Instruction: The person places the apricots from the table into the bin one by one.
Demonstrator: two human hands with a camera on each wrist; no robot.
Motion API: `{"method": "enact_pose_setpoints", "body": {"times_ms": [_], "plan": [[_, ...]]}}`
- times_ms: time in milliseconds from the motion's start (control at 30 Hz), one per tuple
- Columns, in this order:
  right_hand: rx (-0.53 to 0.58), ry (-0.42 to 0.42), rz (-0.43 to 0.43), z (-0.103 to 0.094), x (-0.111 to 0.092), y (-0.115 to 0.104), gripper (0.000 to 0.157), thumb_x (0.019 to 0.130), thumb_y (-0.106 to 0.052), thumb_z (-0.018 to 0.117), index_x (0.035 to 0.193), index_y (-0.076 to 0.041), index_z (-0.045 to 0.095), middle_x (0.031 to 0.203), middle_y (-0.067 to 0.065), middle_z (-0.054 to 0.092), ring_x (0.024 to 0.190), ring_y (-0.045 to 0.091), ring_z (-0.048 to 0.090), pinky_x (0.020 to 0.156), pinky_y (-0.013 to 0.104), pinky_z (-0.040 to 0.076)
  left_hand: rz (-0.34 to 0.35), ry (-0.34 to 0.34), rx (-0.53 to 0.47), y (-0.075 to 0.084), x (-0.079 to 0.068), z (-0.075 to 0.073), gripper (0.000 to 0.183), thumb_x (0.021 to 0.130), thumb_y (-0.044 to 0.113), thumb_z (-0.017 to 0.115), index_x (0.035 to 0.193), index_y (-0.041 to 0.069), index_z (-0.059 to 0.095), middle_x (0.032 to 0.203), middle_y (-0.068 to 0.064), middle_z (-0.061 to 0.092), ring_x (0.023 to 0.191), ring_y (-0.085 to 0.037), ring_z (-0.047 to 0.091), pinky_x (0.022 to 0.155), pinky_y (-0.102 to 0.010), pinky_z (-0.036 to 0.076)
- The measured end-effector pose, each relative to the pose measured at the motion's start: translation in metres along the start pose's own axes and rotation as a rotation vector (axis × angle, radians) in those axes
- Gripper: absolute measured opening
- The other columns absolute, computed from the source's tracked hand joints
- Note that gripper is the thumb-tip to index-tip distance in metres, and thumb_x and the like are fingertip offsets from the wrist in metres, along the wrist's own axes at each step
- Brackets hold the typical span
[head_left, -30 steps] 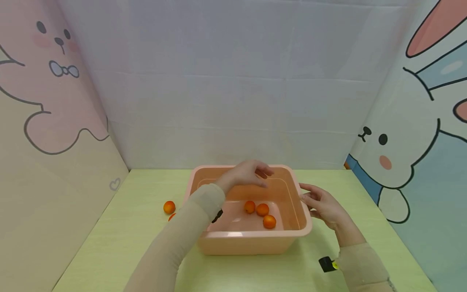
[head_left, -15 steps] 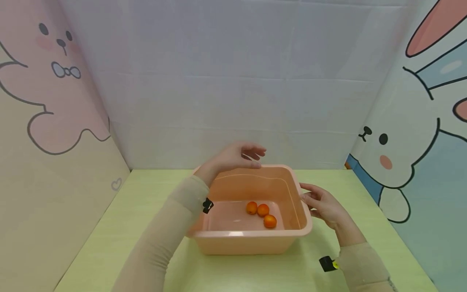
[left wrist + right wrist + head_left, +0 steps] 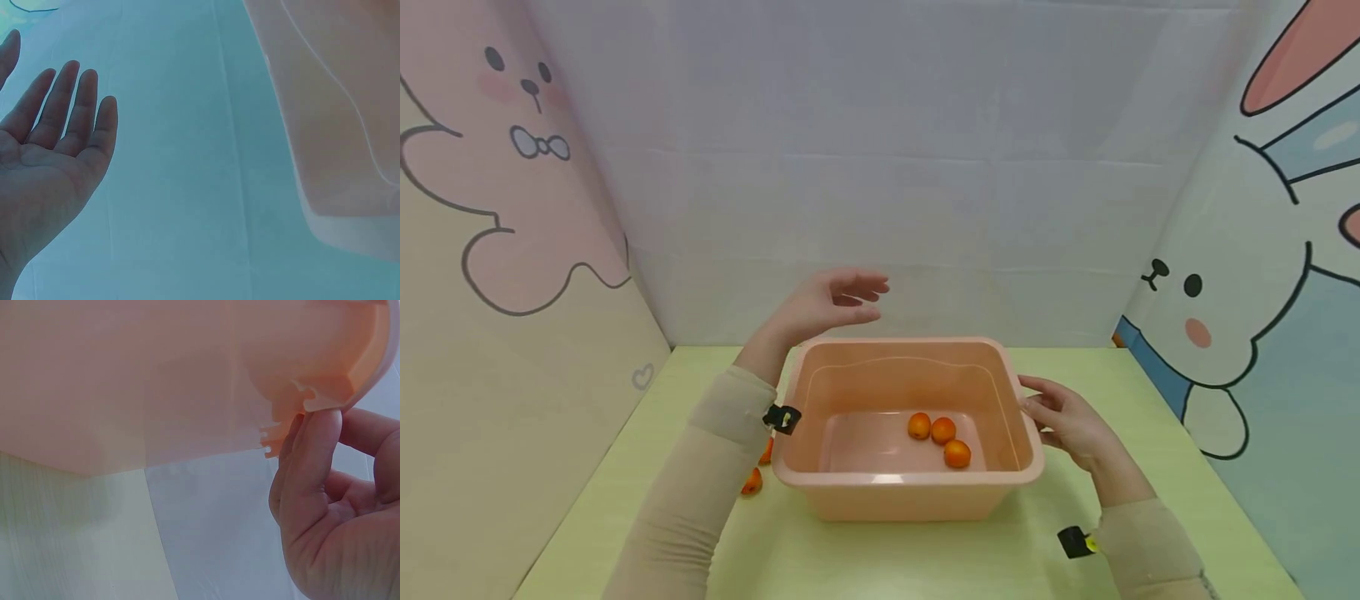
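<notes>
A peach-coloured plastic tub (image 3: 895,481) stands on the table with three small oranges (image 3: 943,431) grouped on its floor, right of the middle. My left hand (image 3: 827,304) is raised over the tub's back left corner, holding nothing. In the left wrist view its palm (image 3: 50,169) shows with the fingers extended, apart from the tub wall (image 3: 337,144). My right hand (image 3: 1071,425) holds the tub's right rim. In the right wrist view, the fingers (image 3: 309,450) of that hand reach up under the rim's edge (image 3: 369,369).
Two more orange fruits (image 3: 752,482) lie on the table left of the tub, partly covered by the left sleeve (image 3: 677,492). The pale green table (image 3: 865,558) is bounded by a white back sheet (image 3: 880,167) and side sheets with cartoon animals.
The left hand has moved from over the inside of the tub up and to the left, beyond its back rim. The right hand has stayed at the right rim.
</notes>
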State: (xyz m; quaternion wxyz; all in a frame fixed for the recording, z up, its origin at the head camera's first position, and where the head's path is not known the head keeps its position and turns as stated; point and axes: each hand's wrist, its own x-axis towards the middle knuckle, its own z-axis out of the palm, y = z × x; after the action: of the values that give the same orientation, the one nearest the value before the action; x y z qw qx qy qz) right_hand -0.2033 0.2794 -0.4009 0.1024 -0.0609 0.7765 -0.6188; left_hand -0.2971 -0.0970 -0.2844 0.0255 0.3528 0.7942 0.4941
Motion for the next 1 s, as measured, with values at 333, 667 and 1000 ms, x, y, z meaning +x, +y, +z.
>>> {"method": "enact_pose_setpoints", "body": {"times_ms": [333, 667, 1000], "plan": [[0.011, -0.01, -0.006, 0.002, 0.0, -0.001, 0.062, 0.104, -0.018, 0.053, 0.153, 0.007, 0.023, 0.108, 0.011, 0.063, 0.082, 0.014, 0.064, 0.073, 0.03, 0.059, 0.014, 0.137, 0.002, -0.013, -0.038, -0.037, 0.048, 0.093, 0.014, 0.071, 0.139, 0.011, 0.057, 0.133, -0.008, 0.061, 0.12, -0.027, 0.057, 0.1, -0.034, 0.048], [0.001, -0.002, -0.003, 0.001, -0.001, -0.001, 0.063, 0.104, -0.021, 0.054, 0.152, 0.007, 0.025, 0.106, 0.007, 0.064, 0.083, 0.014, 0.065, 0.076, 0.03, 0.058, -0.06, 0.238, 0.041, -0.037, -0.079, -0.062, 0.048, 0.096, 0.014, 0.068, 0.141, 0.007, 0.054, 0.134, -0.014, 0.06, 0.119, -0.026, 0.059, 0.093, -0.022, 0.05], [-0.006, 0.01, 0.01, 0.002, 0.001, 0.0, 0.062, 0.103, -0.02, 0.055, 0.152, 0.005, 0.026, 0.106, 0.008, 0.063, 0.084, 0.014, 0.064, 0.077, 0.03, 0.058, -0.102, 0.266, 0.021, -0.073, -0.122, -0.065, 0.046, 0.095, 0.011, 0.067, 0.139, 0.001, 0.055, 0.132, -0.022, 0.06, 0.109, -0.011, 0.064, 0.089, -0.021, 0.052]]}}
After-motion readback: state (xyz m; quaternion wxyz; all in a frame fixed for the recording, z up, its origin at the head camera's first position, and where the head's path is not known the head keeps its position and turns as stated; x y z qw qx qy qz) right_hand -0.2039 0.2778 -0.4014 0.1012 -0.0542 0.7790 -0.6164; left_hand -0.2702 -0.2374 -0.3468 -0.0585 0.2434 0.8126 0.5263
